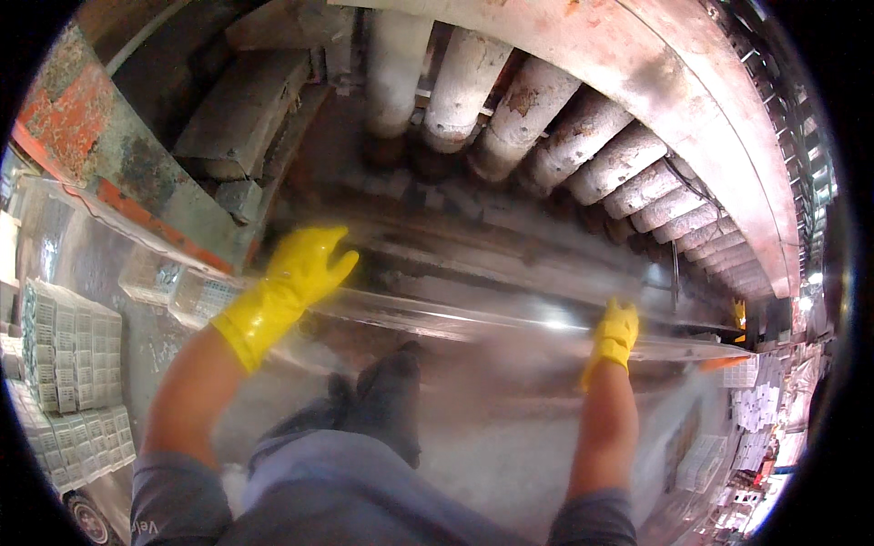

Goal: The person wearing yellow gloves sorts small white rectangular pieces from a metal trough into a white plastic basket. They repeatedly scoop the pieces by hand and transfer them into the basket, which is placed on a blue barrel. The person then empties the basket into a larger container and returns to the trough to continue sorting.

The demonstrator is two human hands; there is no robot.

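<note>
Yellow rubber gloves cover both my hands. My left hand [305, 264] is above the near metal edge [437, 314] of a long wet trough, its thumb and fingers apart and nothing visible in them. Further right, my right hand [618, 332] is at the same edge with its fingers curled together. Whatever those fingers may hold is hidden. Beyond the edge runs a dark trough [455, 259], blurred by what looks like steam or spray.
A row of thick, stained pipes [523, 114] slopes down under a pale beam [692, 82] at the back. At left stand a rusty orange-and-grey post [127, 150] and stacked white plastic crates [77, 350]. Another person's yellow glove [739, 314] shows at far right.
</note>
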